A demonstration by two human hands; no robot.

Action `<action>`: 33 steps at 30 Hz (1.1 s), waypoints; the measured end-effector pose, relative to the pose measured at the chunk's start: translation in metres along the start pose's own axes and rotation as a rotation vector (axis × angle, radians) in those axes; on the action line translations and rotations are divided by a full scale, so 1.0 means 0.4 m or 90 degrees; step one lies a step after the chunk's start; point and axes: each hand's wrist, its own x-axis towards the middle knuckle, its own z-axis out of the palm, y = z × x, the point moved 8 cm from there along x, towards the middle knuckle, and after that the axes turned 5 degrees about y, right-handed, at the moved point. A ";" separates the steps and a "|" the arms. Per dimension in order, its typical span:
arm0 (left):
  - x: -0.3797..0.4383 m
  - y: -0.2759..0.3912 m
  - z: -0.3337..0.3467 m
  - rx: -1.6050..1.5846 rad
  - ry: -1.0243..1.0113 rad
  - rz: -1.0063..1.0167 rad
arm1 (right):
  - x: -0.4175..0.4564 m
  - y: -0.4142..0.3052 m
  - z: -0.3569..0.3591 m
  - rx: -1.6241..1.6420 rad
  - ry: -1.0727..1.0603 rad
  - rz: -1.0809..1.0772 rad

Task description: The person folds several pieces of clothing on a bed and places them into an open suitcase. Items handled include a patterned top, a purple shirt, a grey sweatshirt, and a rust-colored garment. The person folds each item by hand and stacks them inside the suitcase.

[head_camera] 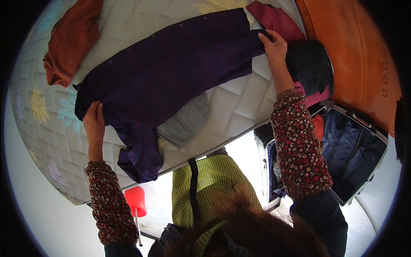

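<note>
A dark purple garment with a row of snap buttons [167, 70] lies spread across a quilted mattress [237, 99]. My left hand [94, 120] pinches its left end, near what looks like the collar. At the other end, my right hand [275, 46] grips a narrow part of the cloth, perhaps a sleeve or a hem corner. One purple sleeve hangs down toward the mattress's near edge, beside my left forearm. Partly under the garment is a grey cloth [186, 122].
A rust-brown garment [75, 38] lies at the far left. Beyond my right hand are a maroon cloth [279, 19] and a black item [310, 67], by an orange-brown panel [353, 48]. An open suitcase [350, 151] stands lower right. A red plastic object [136, 199] is below the mattress.
</note>
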 end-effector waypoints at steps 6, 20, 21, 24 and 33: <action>0.013 0.001 -0.012 0.069 0.095 -0.012 | -0.106 -0.155 0.091 -0.301 0.020 -0.378; -0.128 0.054 0.087 0.310 -0.144 0.247 | -0.293 -0.051 0.241 -0.569 -0.218 -0.533; -0.122 0.036 0.070 0.332 -0.130 0.233 | -0.287 -0.053 0.239 -0.541 -0.231 -0.510; -0.153 -0.078 -0.080 0.177 0.098 0.033 | -0.293 -0.085 0.208 -0.464 -0.217 -0.472; -0.585 0.049 0.008 0.003 -0.198 0.013 | -0.738 -0.215 0.186 0.032 -0.398 -0.162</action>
